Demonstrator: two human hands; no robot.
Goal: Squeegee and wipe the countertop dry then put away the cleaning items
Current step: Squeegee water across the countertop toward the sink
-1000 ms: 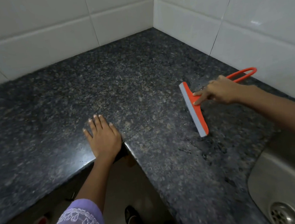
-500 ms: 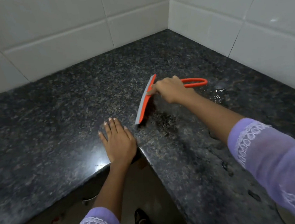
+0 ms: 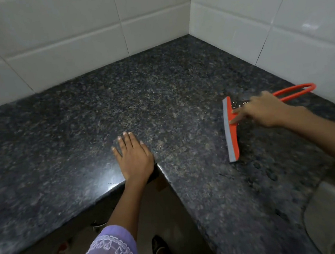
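Note:
An orange squeegee [image 3: 233,139] with a grey rubber blade and a looped handle rests blade-down on the dark speckled granite countertop [image 3: 140,101] at the right. My right hand [image 3: 266,110] grips it where the handle meets the blade, forefinger pressed along the orange bar. Small water droplets glint just behind the blade. My left hand [image 3: 133,155] lies flat, fingers together, on the counter at the inner corner of its L-shaped front edge, holding nothing.
White tiled walls [image 3: 73,33] meet in a corner behind the counter. A steel sink [image 3: 332,219] with a drain is set into the counter at the bottom right. Below the counter edge are the floor and my foot [image 3: 161,249].
My right hand has pulled the squeegee from beside my left hand back to the right, toward the sink side, with the blade turned roughly lengthwise. My left hand has stayed put.

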